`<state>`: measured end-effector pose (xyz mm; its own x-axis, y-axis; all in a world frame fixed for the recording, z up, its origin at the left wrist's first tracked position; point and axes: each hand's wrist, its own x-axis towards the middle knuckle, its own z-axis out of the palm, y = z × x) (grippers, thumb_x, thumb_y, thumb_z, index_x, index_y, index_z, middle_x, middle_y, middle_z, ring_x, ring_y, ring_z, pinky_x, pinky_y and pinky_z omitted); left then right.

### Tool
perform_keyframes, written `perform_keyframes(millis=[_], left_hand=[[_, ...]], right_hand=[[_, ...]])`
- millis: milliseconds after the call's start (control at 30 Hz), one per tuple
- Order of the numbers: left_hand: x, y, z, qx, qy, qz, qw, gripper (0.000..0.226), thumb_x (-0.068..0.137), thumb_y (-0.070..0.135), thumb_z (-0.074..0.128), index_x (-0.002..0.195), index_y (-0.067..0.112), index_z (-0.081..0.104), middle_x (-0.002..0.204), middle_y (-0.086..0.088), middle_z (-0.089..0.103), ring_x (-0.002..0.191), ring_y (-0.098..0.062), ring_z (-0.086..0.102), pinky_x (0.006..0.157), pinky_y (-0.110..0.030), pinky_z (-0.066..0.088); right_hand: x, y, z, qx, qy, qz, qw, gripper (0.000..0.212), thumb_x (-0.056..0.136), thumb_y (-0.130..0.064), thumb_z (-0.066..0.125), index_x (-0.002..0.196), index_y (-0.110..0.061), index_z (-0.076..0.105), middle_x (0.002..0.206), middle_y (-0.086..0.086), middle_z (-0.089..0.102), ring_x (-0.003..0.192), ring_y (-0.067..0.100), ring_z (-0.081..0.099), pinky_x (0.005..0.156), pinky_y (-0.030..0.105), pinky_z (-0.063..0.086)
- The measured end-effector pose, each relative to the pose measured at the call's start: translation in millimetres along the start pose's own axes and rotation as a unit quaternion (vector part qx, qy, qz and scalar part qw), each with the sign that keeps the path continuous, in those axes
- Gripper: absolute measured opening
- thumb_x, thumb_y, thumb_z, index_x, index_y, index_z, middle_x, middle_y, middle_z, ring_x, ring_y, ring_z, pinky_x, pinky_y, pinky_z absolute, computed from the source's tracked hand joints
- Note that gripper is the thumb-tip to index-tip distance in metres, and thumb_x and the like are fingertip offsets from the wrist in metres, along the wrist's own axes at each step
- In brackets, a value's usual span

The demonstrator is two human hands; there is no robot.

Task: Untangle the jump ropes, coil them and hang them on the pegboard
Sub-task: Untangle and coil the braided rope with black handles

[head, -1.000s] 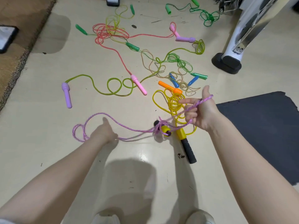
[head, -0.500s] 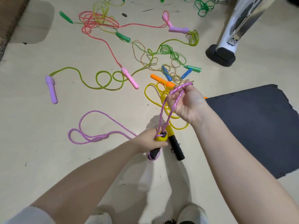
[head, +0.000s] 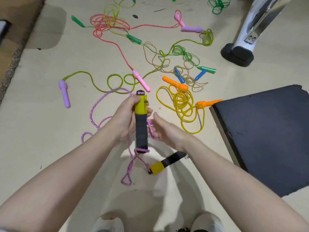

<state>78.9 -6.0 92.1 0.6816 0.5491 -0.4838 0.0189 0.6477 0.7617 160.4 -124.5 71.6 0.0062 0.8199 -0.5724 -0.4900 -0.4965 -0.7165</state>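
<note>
While the left hand (head: 125, 118) grips the yellow-and-black handle (head: 141, 119) upright, fingers curled round its yellow top, the right hand (head: 164, 128) sits just right of it with fingers loosely curved and a strand of the purple rope (head: 100, 113) running across the palm (can't tell whether it's pinched or just lying there). That rope wraps once round the handle's black bottom end, then drops to a small loop on the floor (head: 41, 131) near the person's shoes (head: 108, 223). More of it arcs over the left hand's far side and trails off to the left in loose curls. Its second handle (head: 164, 163), same colours, lies on the floor just under the right wrist, tilted.

Farther out, to the right: a yellow rope (head: 182, 104) w/ orange handles, piled in a loose tangle, one handle touching the dark mat (head: 267, 131). Beyond the hands, a green-yellow rope (head: 115, 81) w/ lilac handles stretches from left to far right, crossing a pink handle (head: 141, 80) of the red-pink rope (head: 108, 25), whose main tangle lies at the far left-centre. A thin speckled cord w/ blue handles (head: 178, 75) sits mixed up w/ a green rope (head: 184, 53) near centre-right. Another green tangle (head: 219, 4) lies at the far edge, next to a white stand leg on a black foot (head: 237, 55). A brown rug (head: 15, 39) edges the far left.
</note>
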Motion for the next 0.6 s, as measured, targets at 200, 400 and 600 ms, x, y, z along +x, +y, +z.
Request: perform_keyframes(millis=[200, 400, 600], left_hand=[[4, 22, -7, -0.011, 0.075, 0.112, 0.991, 0.008, 0.097, 0.009, 0.035, 0.102, 0.009, 0.041, 0.079, -0.005, 0.053, 0.057, -0.013, 0.056, 0.059, -0.023, 0.048], [5, 12, -24, 0.045, 0.161, 0.093, 0.981, 0.019, 0.096, 0.009, 0.033, 0.099, 0.018, 0.05, 0.088, -0.004, 0.057, 0.073, -0.015, 0.059, 0.05, -0.019, 0.049], [10, -13, -66, 0.455, 0.279, -0.074, 0.842, 0.036, 0.093, 0.008, 0.038, 0.129, 0.002, 0.04, 0.108, -0.014, 0.049, 0.093, -0.03, 0.054, 0.072, -0.03, 0.043]], right_hand=[[-2, 13, 12, -0.121, -0.022, 0.036, 0.992, 0.014, 0.097, -0.026, 0.048, 0.105, -0.015, 0.047, 0.056, -0.002, 0.035, 0.042, 0.007, 0.028, 0.048, 0.024, 0.023], [-2, -8, -13, -0.391, 0.178, -0.041, 0.902, 0.028, 0.09, -0.037, 0.057, 0.082, -0.01, 0.055, 0.073, 0.003, 0.053, 0.068, 0.02, 0.053, 0.063, 0.031, 0.039], [-9, -1, -20, -0.27, 0.246, -0.002, 0.931, 0.035, 0.09, -0.042, 0.052, 0.074, -0.011, 0.053, 0.067, 0.003, 0.061, 0.057, 0.016, 0.057, 0.059, 0.026, 0.042]])
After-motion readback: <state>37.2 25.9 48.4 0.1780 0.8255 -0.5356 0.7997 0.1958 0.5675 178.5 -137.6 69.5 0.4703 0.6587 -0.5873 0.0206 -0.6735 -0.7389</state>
